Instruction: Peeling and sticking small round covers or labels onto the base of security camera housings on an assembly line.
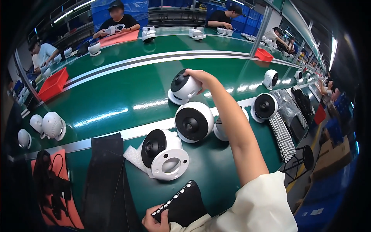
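My right hand (200,80) reaches out over the green conveyor belt, its fingers closed round the top of a white ball-shaped security camera (181,89) with a black front. The camera's base is on or just above the belt; I cannot tell which. Low in the view, my left hand (156,221) grips a black sheet (185,205) with a row of white round dots along its edge. Between the hands, another security camera (194,121) faces me on the near table. A further one (164,154) lies tipped, its ring-shaped base toward me, against white foam wrap (135,157). My right forearm partly hides one more.
Black sheets (104,181) and an orange mat (69,205) with black cables lie at left. On the right are another camera (264,106), a dotted sheet (283,139) and clear plastic bags (285,106). Red bins (54,84) and co-workers line the far side.
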A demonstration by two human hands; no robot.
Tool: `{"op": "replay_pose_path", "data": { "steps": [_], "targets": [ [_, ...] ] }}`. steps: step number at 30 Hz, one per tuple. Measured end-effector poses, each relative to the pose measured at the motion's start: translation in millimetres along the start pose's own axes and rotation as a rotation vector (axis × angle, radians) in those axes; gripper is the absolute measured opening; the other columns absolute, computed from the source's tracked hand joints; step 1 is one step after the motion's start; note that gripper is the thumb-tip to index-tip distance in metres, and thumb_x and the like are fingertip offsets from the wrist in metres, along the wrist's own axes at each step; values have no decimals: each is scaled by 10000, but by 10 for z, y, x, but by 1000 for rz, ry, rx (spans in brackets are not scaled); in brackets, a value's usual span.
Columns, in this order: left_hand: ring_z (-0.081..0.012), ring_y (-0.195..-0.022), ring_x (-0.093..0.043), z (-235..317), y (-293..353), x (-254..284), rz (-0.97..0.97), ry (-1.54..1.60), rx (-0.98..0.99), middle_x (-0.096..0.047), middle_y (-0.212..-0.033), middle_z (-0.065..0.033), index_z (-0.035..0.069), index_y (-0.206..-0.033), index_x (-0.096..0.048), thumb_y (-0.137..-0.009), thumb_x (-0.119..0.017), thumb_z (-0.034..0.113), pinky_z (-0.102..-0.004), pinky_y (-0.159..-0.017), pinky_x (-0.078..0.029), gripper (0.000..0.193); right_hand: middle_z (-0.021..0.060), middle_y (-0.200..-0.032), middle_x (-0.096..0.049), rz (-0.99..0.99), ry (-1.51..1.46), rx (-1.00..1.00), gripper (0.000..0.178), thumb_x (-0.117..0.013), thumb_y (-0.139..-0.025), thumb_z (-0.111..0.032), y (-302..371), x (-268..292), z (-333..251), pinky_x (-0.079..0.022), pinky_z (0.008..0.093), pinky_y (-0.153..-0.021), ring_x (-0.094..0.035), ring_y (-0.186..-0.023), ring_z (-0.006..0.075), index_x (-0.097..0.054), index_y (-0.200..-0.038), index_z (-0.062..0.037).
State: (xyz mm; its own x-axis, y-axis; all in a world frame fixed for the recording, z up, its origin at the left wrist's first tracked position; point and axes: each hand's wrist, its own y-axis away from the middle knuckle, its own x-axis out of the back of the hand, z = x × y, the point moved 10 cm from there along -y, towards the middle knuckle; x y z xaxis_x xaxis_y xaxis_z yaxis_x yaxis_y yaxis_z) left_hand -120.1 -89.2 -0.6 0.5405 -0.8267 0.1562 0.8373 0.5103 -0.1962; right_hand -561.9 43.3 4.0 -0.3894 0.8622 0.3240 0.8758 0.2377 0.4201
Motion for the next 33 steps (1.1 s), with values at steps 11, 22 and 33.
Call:
{"op": "replay_pose_path", "data": {
  "steps": [11, 22, 33],
  "targets": [
    [-93, -662, -507, -39, 36, 7, 15, -13, 76, -574, -739, -57, -69, -842, -533, -740, -575, -17, -224, -611, -435, 122, 103, -1073, -528, -232, -656, 266, 428, -484, -725, -377, 461, 1453, 122, -352, 492, -855, -503, -977, 252, -513, -1054, -105],
    [-107, -680, -511, -104, 64, 56, 50, 76, 149, -565, -762, -63, -69, -859, -526, -740, -576, -20, -233, -621, -435, 139, 86, -922, -585, -74, -613, 586, 361, -499, -731, -321, 1614, 2626, 605, -474, 345, -718, -576, -785, 199, -554, -949, -39],
    [-50, -426, -426, -145, 82, -10, 16, 3, 67, -550, -643, -37, -31, -877, -540, -722, -600, -11, -201, -380, -338, 167, 91, -1037, -514, 66, 193, 271, 668, -566, -515, -219, 2858, 2239, 1180, -359, 283, -862, -492, -967, 176, -423, -1128, 5]
  ]
}}
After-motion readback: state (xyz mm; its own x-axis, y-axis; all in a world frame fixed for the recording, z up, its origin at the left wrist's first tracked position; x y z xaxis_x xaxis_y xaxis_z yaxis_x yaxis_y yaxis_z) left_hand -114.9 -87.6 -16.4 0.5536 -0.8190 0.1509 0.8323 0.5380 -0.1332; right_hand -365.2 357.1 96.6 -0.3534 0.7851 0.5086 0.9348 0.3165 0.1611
